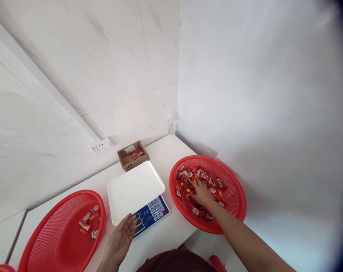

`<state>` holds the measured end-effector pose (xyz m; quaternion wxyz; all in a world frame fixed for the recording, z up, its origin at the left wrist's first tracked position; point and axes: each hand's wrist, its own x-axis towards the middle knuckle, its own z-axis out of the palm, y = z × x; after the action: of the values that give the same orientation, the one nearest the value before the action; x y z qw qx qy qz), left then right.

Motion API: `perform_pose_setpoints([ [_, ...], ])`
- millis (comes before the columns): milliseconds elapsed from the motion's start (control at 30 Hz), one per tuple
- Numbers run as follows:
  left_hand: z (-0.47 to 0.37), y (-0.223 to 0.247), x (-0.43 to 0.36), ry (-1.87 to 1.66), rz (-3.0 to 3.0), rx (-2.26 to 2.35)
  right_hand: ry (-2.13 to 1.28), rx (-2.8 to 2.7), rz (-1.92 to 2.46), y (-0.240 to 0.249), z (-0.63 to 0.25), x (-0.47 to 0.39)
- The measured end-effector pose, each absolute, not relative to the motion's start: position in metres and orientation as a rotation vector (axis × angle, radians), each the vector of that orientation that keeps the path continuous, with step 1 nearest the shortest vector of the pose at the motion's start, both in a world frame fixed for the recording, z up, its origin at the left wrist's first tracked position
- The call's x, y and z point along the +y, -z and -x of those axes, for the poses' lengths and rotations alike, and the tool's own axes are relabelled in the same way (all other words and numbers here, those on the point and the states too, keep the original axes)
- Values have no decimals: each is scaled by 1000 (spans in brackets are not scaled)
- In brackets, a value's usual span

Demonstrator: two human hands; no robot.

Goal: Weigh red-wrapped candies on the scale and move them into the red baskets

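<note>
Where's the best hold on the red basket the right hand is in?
Probably the left rim of the red basket, coming from the scale side: the raised lip is exposed there, while its opposite side sits close to the wall.

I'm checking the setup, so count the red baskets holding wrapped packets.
2: the left basket, left of the scale, and the right basket, which the right hand reaches into. A red rim in the lower left corner may be another; contents unseen.
</note>
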<state>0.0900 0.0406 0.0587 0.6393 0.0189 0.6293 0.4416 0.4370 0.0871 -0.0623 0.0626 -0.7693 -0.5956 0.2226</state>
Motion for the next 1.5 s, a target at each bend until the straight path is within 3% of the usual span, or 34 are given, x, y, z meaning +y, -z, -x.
perform_pose_setpoints([
  [300,-121,-56,49,-933,-46,1433,-452,-1550,2286,39,-504,91],
  [433,-132,-56,49,-918,-61,1430,-445,-1726,2200,30,-479,108],
  [633,-139,-64,41,-932,-62,1430,-956,-2197,2214,44,-416,136],
  [833,-127,-63,28,-984,-12,1433,-663,-2089,2236,61,-403,134],
  [967,-121,-61,26,-994,26,1435,-686,-2027,2172,62,-407,133],
  [1167,-115,-65,28,-985,-10,1434,-838,-1696,2024,59,-418,139],
  [1500,-98,-66,34,-824,-142,1368,-826,-619,1648,15,-442,124],
])
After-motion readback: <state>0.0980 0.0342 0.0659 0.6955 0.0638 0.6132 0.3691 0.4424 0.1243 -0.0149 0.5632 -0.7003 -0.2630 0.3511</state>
